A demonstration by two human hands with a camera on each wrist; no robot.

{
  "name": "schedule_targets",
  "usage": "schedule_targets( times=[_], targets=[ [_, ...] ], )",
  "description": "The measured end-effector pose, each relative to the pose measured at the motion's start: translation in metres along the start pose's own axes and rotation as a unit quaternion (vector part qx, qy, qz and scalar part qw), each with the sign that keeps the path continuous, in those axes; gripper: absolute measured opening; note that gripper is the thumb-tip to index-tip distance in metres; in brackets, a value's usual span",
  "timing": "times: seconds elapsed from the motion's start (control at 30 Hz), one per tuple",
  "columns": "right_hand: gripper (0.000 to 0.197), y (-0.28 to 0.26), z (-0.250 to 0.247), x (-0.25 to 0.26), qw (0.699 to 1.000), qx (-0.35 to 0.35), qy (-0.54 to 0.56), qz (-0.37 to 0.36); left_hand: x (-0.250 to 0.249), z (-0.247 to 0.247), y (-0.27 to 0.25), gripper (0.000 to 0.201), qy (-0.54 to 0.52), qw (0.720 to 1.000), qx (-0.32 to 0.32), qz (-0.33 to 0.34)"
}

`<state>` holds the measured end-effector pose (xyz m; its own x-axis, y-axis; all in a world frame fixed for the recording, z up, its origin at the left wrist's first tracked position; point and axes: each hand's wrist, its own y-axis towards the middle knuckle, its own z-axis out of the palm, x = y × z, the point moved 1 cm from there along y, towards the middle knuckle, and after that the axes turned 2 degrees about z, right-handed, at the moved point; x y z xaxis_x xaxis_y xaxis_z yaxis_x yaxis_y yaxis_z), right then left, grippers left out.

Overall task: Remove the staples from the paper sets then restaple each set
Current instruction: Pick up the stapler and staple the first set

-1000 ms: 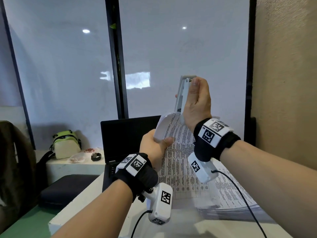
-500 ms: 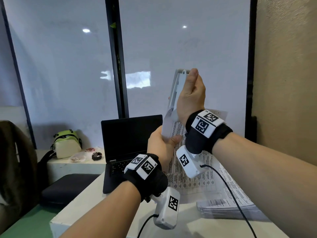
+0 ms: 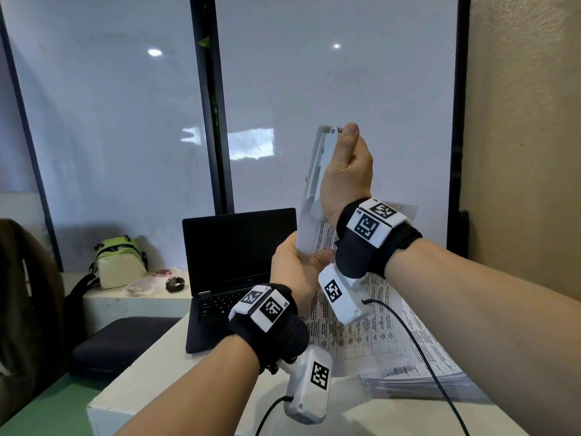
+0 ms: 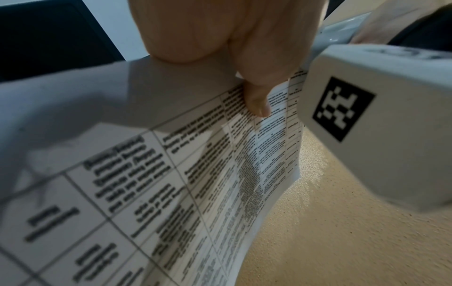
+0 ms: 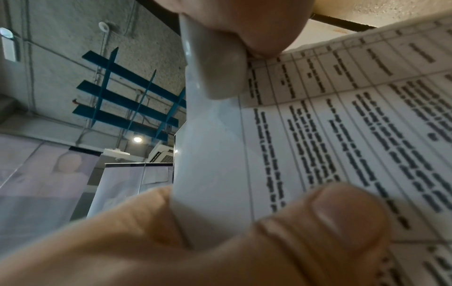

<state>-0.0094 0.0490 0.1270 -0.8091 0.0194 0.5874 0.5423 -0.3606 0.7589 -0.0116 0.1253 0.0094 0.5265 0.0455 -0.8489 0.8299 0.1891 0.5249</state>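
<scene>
My right hand (image 3: 344, 174) grips a white stapler (image 3: 319, 171), held upright in the air with its nose down on the top corner of a printed paper set (image 3: 355, 332). In the right wrist view the stapler (image 5: 212, 77) sits against the paper set (image 5: 342, 125) at its top left corner. My left hand (image 3: 295, 272) pinches the paper set's left edge just below the stapler, thumb on the front. The left wrist view shows the left hand's fingertips (image 4: 257, 100) on the paper set (image 4: 171, 174). The sheet hangs down toward the table.
A stack of printed paper sets (image 3: 418, 379) lies on the white table (image 3: 176, 382) under the held set. An open black laptop (image 3: 232, 272) stands behind my left hand. A green bag (image 3: 119, 262) sits on a ledge at the left. A beige wall (image 3: 518, 152) is close on the right.
Both hands moved left and up with the paper set and stapler. The paper's curled top corner now lies flatter against the stapler.
</scene>
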Motion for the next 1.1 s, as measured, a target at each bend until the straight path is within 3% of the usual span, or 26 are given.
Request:
schedule_targets(
  times=[0.17, 0.27, 0.5, 0.67, 0.77, 0.8, 0.87, 1.0, 1.1],
  targets=[
    [0.041, -0.002, 0.003, -0.003, 0.999, 0.003, -0.044, -0.024, 0.002, 0.000, -0.005, 0.013, -0.017, 1.000, 0.017, -0.017],
    [0.040, -0.002, 0.005, -0.006, 0.998, 0.024, -0.051, -0.002, 0.008, -0.003, 0.001, 0.014, -0.003, 0.999, 0.012, -0.030],
    [0.050, 0.003, -0.009, -0.022, 0.997, 0.038, -0.039, 0.056, 0.045, -0.043, 0.016, 0.019, 0.042, 0.990, -0.071, -0.115],
    [0.047, 0.007, -0.042, -0.080, 0.981, 0.050, -0.139, 0.123, 0.080, -0.099, 0.025, 0.039, 0.222, 0.946, -0.130, -0.197],
    [0.051, 0.000, -0.070, -0.120, 0.958, 0.078, -0.213, 0.178, 0.084, -0.113, 0.035, 0.075, 0.363, 0.890, -0.120, -0.250],
    [0.051, -0.004, -0.080, -0.132, 0.949, 0.087, -0.230, 0.196, 0.085, -0.113, 0.036, 0.084, 0.424, 0.866, -0.094, -0.246],
    [0.050, -0.012, -0.099, -0.154, 0.932, 0.109, -0.252, 0.238, 0.091, -0.103, 0.034, 0.081, 0.509, 0.834, 0.012, -0.211],
    [0.046, -0.034, -0.133, -0.185, 0.875, 0.174, -0.329, 0.309, 0.112, -0.055, 0.009, 0.063, 0.538, 0.757, 0.324, -0.179],
    [0.053, -0.041, -0.151, -0.190, 0.847, 0.208, -0.372, 0.318, 0.114, -0.009, -0.003, 0.057, 0.551, 0.708, 0.420, -0.138]
  ],
)
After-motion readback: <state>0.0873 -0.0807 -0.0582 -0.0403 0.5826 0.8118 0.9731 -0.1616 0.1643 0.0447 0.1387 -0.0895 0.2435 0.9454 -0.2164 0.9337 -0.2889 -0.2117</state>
